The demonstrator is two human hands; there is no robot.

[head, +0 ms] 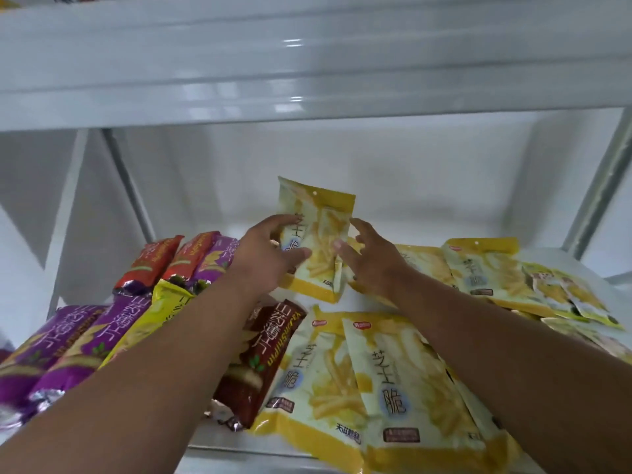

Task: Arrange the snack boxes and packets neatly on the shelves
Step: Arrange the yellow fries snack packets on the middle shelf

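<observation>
Nearest to me, two flat yellow-and-white plastic packets of fry-shaped snacks [386, 388] lie overlapping at the near edge of the white metal shelf [427, 206], with a brown foil packet [263, 357] just to their left and purple foil packets [65, 343] further left. More yellow packets [492, 271] are strewn flat on the right side, some overlapping.

Further in, I have one upright yellow-and-white snack packet [321, 234] standing near the middle of the shelf, its sealed top leaning slightly toward the back wall. My left hand [270, 251] grips its left edge, thumb across the front and fingers curled round the side. My right hand [369, 254] is at the packet's right edge with the fingers spread and relaxed, thumb touching the front; it steadies rather than clamps.

To do this step well, I judge I should seat the packet's bottom seam flat on the shelf, square its face to the front, and let go only once it balances, since a soft pouch like this will likely slump. Setting it further back would leave room for a row in front.

Both forearms reach forward and converge, wrists level, palms turned inward toward each other.
</observation>
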